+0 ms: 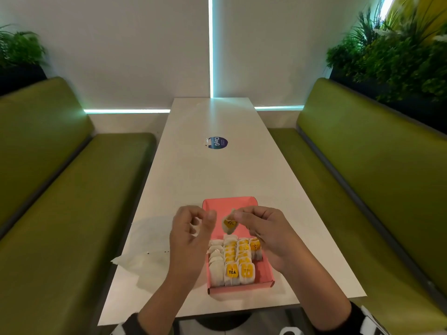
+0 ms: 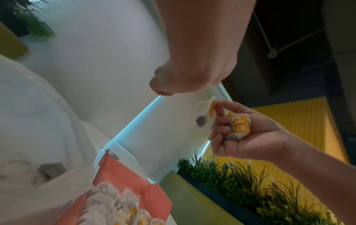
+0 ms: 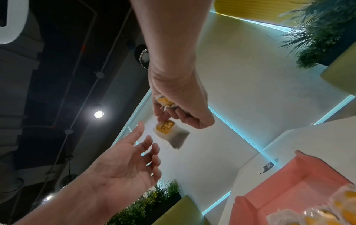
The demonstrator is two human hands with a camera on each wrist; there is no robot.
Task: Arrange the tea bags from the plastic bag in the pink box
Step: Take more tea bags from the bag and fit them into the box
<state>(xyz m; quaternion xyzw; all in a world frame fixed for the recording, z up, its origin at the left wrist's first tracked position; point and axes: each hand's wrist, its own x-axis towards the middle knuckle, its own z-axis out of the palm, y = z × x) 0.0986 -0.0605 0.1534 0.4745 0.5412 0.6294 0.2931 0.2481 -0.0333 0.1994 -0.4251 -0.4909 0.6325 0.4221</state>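
Observation:
The pink box [image 1: 264,269] lies open on the white table, its near half filled with rows of yellow-tagged tea bags [image 1: 238,259]; its far half is bare. My right hand [image 1: 238,215] pinches one tea bag [image 1: 229,225] by its top, so it dangles above the box's bare half. The left wrist view shows more tea bags [image 2: 238,126] bunched in that same palm. My left hand [image 1: 203,216] hovers just left of the dangling tea bag [image 3: 169,134], fingers relaxed and spread, holding nothing. The clear plastic bag [image 1: 145,245] lies flat on the table, left of the box.
A round blue sticker [image 1: 217,143] sits mid-table beyond the box. Green benches [image 1: 72,189] run along both sides, with plants behind them. The table's near edge [image 1: 217,313] lies just below the box.

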